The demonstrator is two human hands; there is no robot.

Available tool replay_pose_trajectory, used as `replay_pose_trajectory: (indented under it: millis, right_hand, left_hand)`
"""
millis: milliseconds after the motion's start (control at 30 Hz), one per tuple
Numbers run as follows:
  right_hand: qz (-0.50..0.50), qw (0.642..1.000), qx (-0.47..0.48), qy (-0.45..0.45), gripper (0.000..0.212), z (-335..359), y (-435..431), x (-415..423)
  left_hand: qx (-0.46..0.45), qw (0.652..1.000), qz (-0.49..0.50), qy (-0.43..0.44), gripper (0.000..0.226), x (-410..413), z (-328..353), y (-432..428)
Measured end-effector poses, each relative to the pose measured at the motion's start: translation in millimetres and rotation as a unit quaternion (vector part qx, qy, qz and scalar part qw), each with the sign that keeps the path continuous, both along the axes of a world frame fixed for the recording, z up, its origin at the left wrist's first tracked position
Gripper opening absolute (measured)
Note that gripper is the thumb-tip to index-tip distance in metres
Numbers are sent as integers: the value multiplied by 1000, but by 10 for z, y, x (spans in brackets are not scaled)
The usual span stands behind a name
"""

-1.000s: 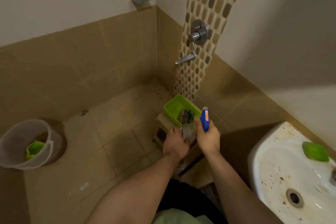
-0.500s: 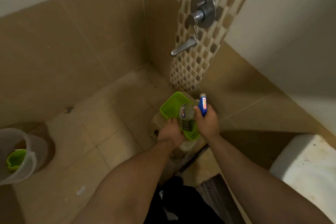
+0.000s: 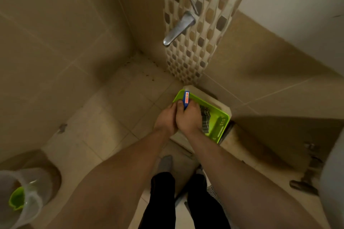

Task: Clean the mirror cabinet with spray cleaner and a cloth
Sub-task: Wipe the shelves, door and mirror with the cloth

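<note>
Two bare arms reach down to the floor corner of this bathroom. Far on the left stands a see-through bucket [image 3: 31, 188] with a green cup [image 3: 16, 199] inside it, well apart from the work. Going right, the left hand [image 3: 165, 119] hangs at the near edge of the green basket [image 3: 222, 123], pressed against the other hand. Its fingers bend down, but I cannot tell if they hold anything or just touch the bottle. Next to it, the right hand [image 3: 188, 120] has its fingers wrapped tight round the spray bottle [image 3: 186, 98]. Only the blue top with its orange sticker pokes out above the knuckles. I think the bottle is hard plastic, light, and a bit slippery if wet. The best place to hold it would be the thin neck just under the blue top, with one finger free for the trigger. Just right of that hand, the checked cloth [image 3: 205, 120] lies inside the basket. It looks soft and floppy and should not break or slip, so a pinch anywhere in the middle would lift it. The basket sits on a pale low stool [image 3: 214, 104]. At the far right edge is the side of a white sink [image 3: 333, 182]. No mirror cabinet is in sight from here.
</note>
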State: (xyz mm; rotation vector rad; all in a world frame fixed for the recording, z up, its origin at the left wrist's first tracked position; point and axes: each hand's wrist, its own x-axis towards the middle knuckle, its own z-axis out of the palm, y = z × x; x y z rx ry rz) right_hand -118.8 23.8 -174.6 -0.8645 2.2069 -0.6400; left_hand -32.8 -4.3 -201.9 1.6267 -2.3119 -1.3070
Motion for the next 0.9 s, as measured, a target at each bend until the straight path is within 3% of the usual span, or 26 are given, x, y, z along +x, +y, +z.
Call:
replay_pose_trajectory:
  millis: [200,333,500,700,767,900]
  right_hand:
    - [-42,999,-14,19,64,0,90,-121]
    - [-148,989,-18,12,45,-273,285,-490]
    - [82,976,202,-21,31,-889,501,-1123]
    - [157,954,238,-90,41,-1290,275,-1343]
    - [172,956,226,-79,41,-1367,288,-1305]
    - [148,975,150,-73,43,-1229,468,-1234]
  left_hand:
    - [-7,1000,14,-8,34,-103,-17,-153]
    - [-12,999,30,7,44,-149,-59,-147]
    - [7,999,39,-10,74,-29,-236,-145]
    - [-10,994,40,-97,100,221,-442,-19]
    - [-13,989,44,-141,93,287,-452,79]
    - [-27,978,47,-201,52,307,-348,384]
